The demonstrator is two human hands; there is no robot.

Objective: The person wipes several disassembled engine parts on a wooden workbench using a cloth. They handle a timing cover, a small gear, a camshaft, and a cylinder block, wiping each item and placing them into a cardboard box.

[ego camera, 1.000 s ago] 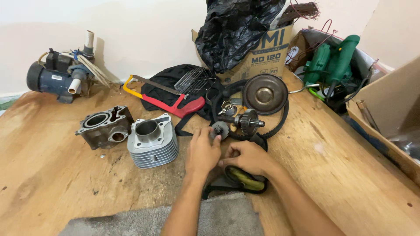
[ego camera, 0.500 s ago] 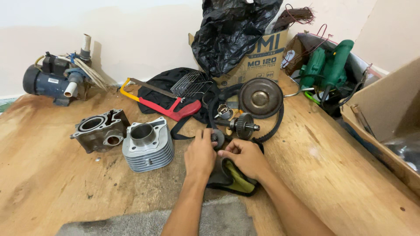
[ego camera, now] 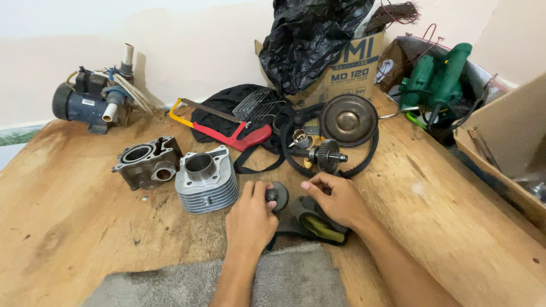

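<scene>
Just changed: half a second ago both my hands were bunched together over one small part; now they sit apart, and my left hand (ego camera: 250, 219) has the small dark gear (ego camera: 277, 196) to itself.
Left hand: fingers curled, thumb and fingertips pinching the gear at its left side, just above the wooden floor (ego camera: 74, 239).
Right hand: my right hand (ego camera: 335, 199) is off the gear, loosely curled with the fingertips pointing at it, holding nothing that I can see; it rests over the dark glove with a yellow patch (ego camera: 313, 224).
What that means: I judge the gear is now free of whatever my right hand steadied, so I can turn it and look it over single-handed.
Where the gear is: between my two hands, right of the finned silver cylinder (ego camera: 206, 179), in front of the geared shaft (ego camera: 327, 154).
Count, engine blocks: two, the silver cylinder and a darker cylinder casting (ego camera: 149, 162) touching its left side.
Count, round pulley discs: one (ego camera: 348, 120), ringed by one black belt (ego camera: 369, 156).
Count, saws: one red-handled hacksaw (ego camera: 227, 128).
Count, pumps: one blue motor pump (ego camera: 91, 102) by the wall.
Count, green power tools: two, in the box (ego camera: 435, 79) at upper right.
Count, grey mats: one (ego camera: 296, 281) under my forearms.
</scene>
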